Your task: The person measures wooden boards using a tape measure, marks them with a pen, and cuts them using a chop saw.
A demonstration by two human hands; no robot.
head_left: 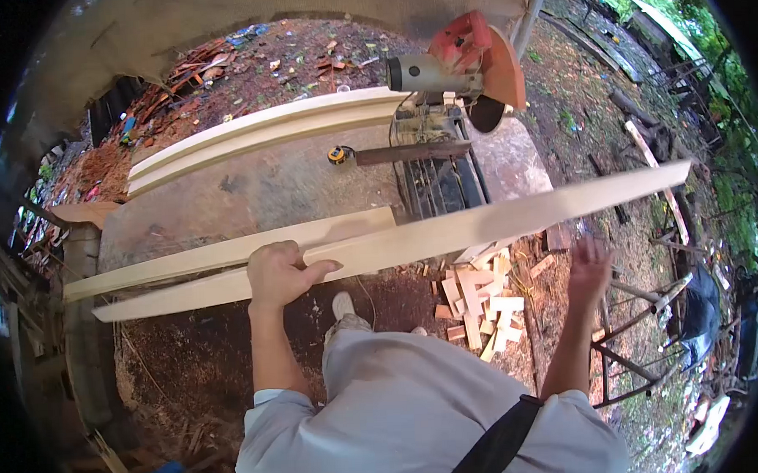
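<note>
My left hand (281,273) is closed round a long pale wooden board (497,220), which slants across the view from lower left to upper right. My right hand (590,265) is off the board, below its right part, blurred, with its fingers apart and nothing in them. Behind the board stands a red and grey cut-off saw (465,68) on its base. A second pale board (345,227) lies along the near edge of the table, and more long boards (264,127) lie along the far edge.
The worn table (250,187) bears a yellow and black tape measure (339,155) and a dark bar (413,152). Wood offcuts (487,299) are heaped on the ground. At the right stands a metal frame (630,361) by a dark bag.
</note>
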